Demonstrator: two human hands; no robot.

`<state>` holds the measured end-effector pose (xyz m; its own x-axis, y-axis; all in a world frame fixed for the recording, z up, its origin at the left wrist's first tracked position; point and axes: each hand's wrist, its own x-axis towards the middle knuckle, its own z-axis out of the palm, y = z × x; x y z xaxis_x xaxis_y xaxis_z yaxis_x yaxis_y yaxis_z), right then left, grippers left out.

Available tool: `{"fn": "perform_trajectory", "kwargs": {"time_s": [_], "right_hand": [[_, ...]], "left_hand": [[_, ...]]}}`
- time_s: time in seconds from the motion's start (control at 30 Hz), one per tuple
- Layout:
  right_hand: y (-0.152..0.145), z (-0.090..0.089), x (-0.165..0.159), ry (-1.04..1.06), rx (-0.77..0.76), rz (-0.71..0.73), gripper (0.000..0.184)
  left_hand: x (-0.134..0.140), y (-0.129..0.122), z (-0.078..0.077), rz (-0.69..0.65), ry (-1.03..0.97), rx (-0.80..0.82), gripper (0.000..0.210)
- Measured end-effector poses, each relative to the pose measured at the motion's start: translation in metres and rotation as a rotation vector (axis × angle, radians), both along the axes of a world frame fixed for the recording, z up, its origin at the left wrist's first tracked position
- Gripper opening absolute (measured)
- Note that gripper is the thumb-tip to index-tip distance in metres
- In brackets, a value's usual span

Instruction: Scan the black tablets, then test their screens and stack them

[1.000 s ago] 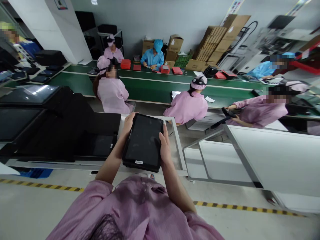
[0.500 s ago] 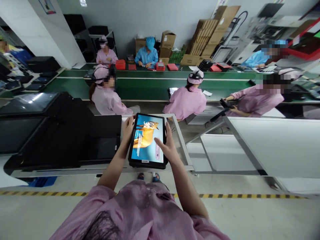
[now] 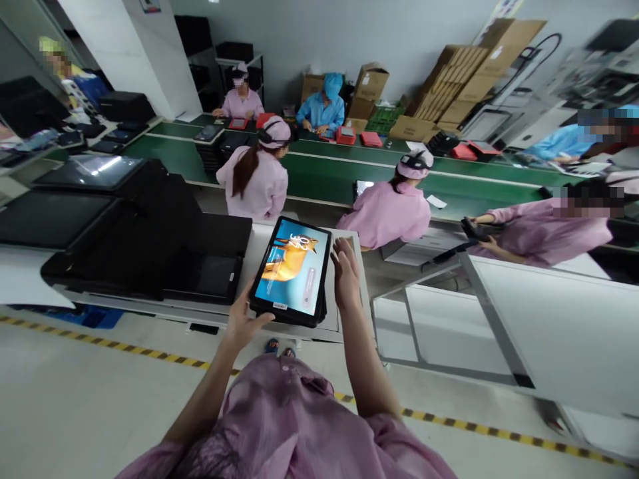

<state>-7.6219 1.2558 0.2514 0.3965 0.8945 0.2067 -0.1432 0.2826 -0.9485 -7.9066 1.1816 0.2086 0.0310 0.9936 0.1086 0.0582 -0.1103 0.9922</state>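
A black-framed tablet (image 3: 294, 266) with a lit screen, showing an orange fox and a clock, lies tilted in front of me. Another dark, flat device (image 3: 319, 311) shows beneath its right edge. My left hand (image 3: 243, 322) is closed about the lower left corner, its thumb along the bottom edge and its fingers at the left side, partly hidden. Beside the right edge, my right hand (image 3: 345, 273) is open, fingers raised and slightly apart; whether it touches the tablet I cannot tell. Both are over a light cart top (image 3: 264, 234).
Black tablets (image 3: 202, 278) and dark covers (image 3: 164, 226) fill the cart's left part. A white-panelled cart (image 3: 559, 319) stands at right. Ahead, co-workers in pink (image 3: 389, 216) and blue (image 3: 322, 118) sit along a green bench (image 3: 314, 173). Cardboard boxes (image 3: 459, 83) lean against the wall.
My left hand has slid from the tablet's upper left edge to its lower left corner. My right thumb has left the screen and the hand has opened. The tablet is turned slightly clockwise.
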Motion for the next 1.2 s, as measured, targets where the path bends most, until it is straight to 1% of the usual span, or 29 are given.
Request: {"fn": "perform_trajectory", "kwargs": {"time_s": [0.07, 0.13, 0.2, 0.27, 0.37, 0.5, 0.57, 0.67, 0.7, 0.73, 0.8, 0.87, 0.93, 1.0, 1.07, 1.13, 1.2], "right_hand": [[0.027, 0.009, -0.005, -0.023, 0.024, 0.021, 0.06], [0.05, 0.017, -0.009, -0.079, 0.028, 0.044, 0.059], [0.063, 0.022, -0.013, -0.139, 0.008, 0.084, 0.059], [0.067, 0.025, -0.015, -0.222, -0.008, 0.103, 0.059], [0.061, 0.028, -0.015, -0.351, -0.026, 0.095, 0.058], [0.049, 0.033, -0.009, -0.426, -0.099, 0.079, 0.058], [0.046, 0.034, -0.007, -0.502, -0.116, 0.078, 0.066], [0.044, 0.03, -0.002, -0.593, -0.074, 0.096, 0.088], [0.043, 0.027, 0.001, -0.579, -0.044, 0.103, 0.09], [0.041, 0.023, 0.004, -0.528, -0.015, 0.105, 0.088], [0.034, 0.012, 0.01, -0.35, 0.019, 0.072, 0.078], [0.02, 0.002, 0.009, -0.165, 0.016, -0.01, 0.072], [0.002, -0.006, -0.001, -0.067, -0.025, -0.065, 0.071], [-0.017, -0.011, -0.018, -0.054, -0.094, -0.067, 0.071], [-0.029, -0.012, -0.035, -0.1, -0.149, -0.059, 0.073], [-0.034, -0.011, -0.047, -0.175, -0.158, -0.07, 0.075], [-0.031, -0.007, -0.051, -0.236, -0.148, -0.068, 0.078]], "left_hand": [[0.002, -0.001, -0.003, 0.042, 0.026, 0.009, 0.103], [0.002, -0.001, -0.007, 0.095, 0.044, 0.013, 0.107], [-0.001, -0.001, -0.012, 0.146, 0.058, 0.019, 0.111], [-0.004, -0.001, -0.018, 0.169, 0.064, 0.052, 0.112], [-0.005, 0.001, -0.024, 0.172, 0.042, 0.17, 0.107], [-0.001, 0.006, -0.024, 0.149, 0.006, 0.313, 0.098], [0.0, 0.009, -0.022, 0.118, 0.016, 0.349, 0.095], [-0.001, 0.011, -0.021, 0.081, 0.033, 0.378, 0.092], [-0.001, 0.011, -0.022, 0.076, 0.035, 0.38, 0.092], [-0.001, 0.012, -0.024, 0.075, 0.033, 0.378, 0.091], [0.0, 0.013, -0.028, 0.071, 0.024, 0.366, 0.091], [-0.001, 0.016, -0.032, 0.051, 0.013, 0.351, 0.09], [-0.004, 0.02, -0.033, 0.006, -0.026, 0.35, 0.089], [-0.007, 0.025, -0.03, -0.061, -0.113, 0.354, 0.089], [-0.007, 0.029, -0.024, -0.125, -0.199, 0.314, 0.088], [-0.004, 0.032, -0.018, -0.152, -0.257, 0.23, 0.084], [0.002, 0.034, -0.013, -0.157, -0.296, 0.164, 0.081]]}}
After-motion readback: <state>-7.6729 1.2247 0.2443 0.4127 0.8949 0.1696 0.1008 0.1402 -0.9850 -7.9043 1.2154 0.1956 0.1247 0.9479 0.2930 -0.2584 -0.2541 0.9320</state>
